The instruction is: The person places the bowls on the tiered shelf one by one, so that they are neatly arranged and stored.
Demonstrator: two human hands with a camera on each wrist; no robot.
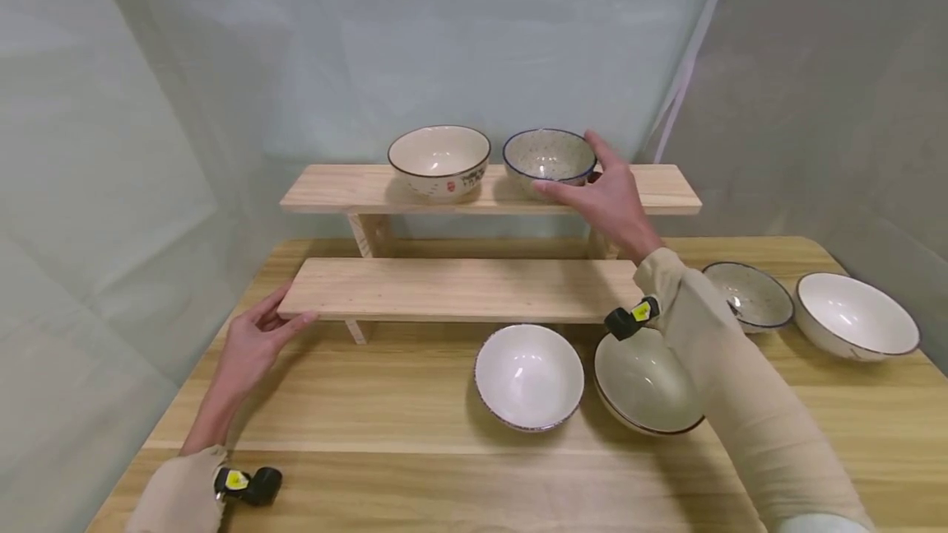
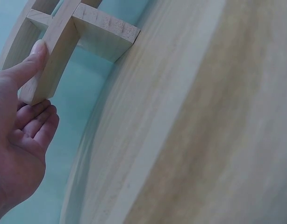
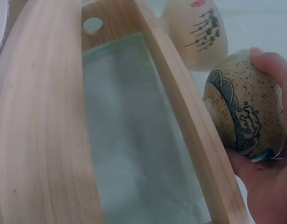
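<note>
My right hand (image 1: pixel 613 197) holds a speckled grey bowl with a blue rim (image 1: pixel 546 156) at the right part of the upper shelf (image 1: pixel 333 187) of a two-tier wooden rack. Thumb and fingers span its side; the right wrist view shows a dark wave pattern on the speckled bowl (image 3: pixel 253 100). Left of it on the same shelf stands a cream bowl with a brown rim (image 1: pixel 440 156). My left hand (image 1: pixel 248 345) grips the left end of the rack's lower shelf (image 1: pixel 459 290). In the left wrist view, the thumb of the left hand (image 2: pixel 19 144) lies on the board's upper side, fingers underneath.
On the wooden table (image 1: pixel 355 426), a white bowl (image 1: pixel 529 377) stands before the rack. Beside it is a brown-rimmed bowl (image 1: pixel 644 385), partly behind my right sleeve. Farther right are a grey bowl (image 1: pixel 751 294) and a large white bowl (image 1: pixel 855 315). Pale curtains (image 1: pixel 481 39) hang behind.
</note>
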